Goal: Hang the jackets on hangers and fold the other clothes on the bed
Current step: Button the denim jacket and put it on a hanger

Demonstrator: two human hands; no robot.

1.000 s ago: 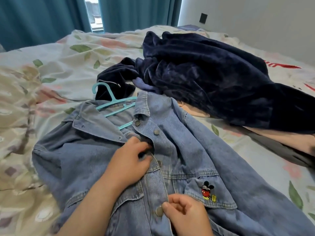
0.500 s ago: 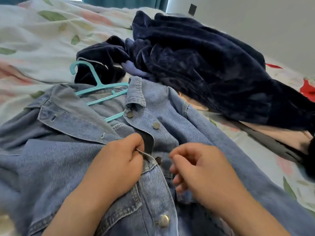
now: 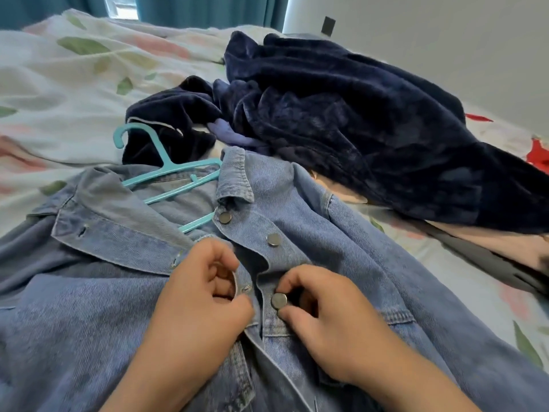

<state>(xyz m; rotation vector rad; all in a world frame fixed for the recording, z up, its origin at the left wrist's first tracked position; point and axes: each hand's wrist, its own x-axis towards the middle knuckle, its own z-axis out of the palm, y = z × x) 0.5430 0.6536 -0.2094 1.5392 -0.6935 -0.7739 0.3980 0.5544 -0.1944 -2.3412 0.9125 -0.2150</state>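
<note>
A blue denim jacket (image 3: 341,233) lies front-up on the bed, with a teal plastic hanger (image 3: 166,168) inside its open collar, hook pointing up-left. My left hand (image 3: 202,301) pinches the buttonhole edge of the left placket. My right hand (image 3: 329,310) pinches the right placket around a metal button (image 3: 279,300). The two edges lie close together, a narrow gap between them. Two more metal buttons above are undone. A dark navy velvet garment (image 3: 356,123) is heaped behind the jacket.
The bed wears a white floral cover (image 3: 74,84). Pinkish and grey clothes (image 3: 490,248) stick out from under the navy heap at right. Teal curtains (image 3: 208,10) hang at the back; a grey wall (image 3: 445,40) runs along the right.
My right hand has come up from the lower button to the button beside my left hand and now pinches the placket there. The view has shifted closer to the collar.
</note>
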